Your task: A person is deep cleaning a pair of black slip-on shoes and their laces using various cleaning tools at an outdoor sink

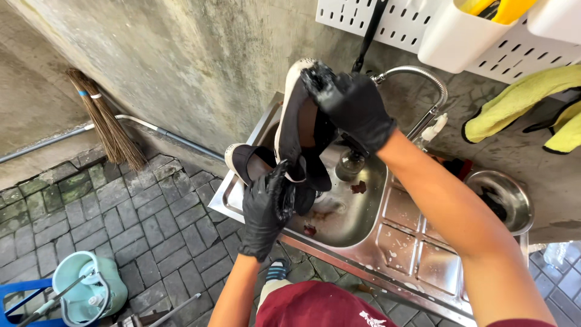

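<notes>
Progress: the dark slip-on shoe with white rubber sole shows suds at its toe and looks mid-wash; its twin shoe waits on the steel sink rim.
Shoe: frame centre, above the basin.
Left hand: black-gloved, clasping the heel.
Right hand: black-gloved, clamped round the toe.

Dark slip-on shoe held upright over steel sink, right hand at top, left hand at bottom. Second dark shoe on sink's left rim. Straw broom against wall, far left. Round steel bowl right of sink.
</notes>
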